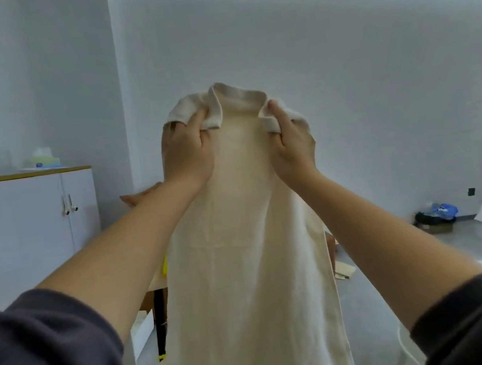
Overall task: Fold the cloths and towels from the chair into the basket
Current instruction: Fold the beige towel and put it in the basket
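Long cream towel (247, 256), hanging lengthwise

Cream towel (247, 256) – plain, unpatterned – dark grey sleeves (43, 345), white cabinet (30, 222) topped tan

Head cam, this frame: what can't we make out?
Towel: lower end cut off by the frame's bottom edge.
Left hand, right hand: fingers partly buried in the towel's bunched top.
Table: mostly hidden behind the towel and left arm.
Container on the cabinet: too blurred to identify.
Chair, basket: not visible in the head view.
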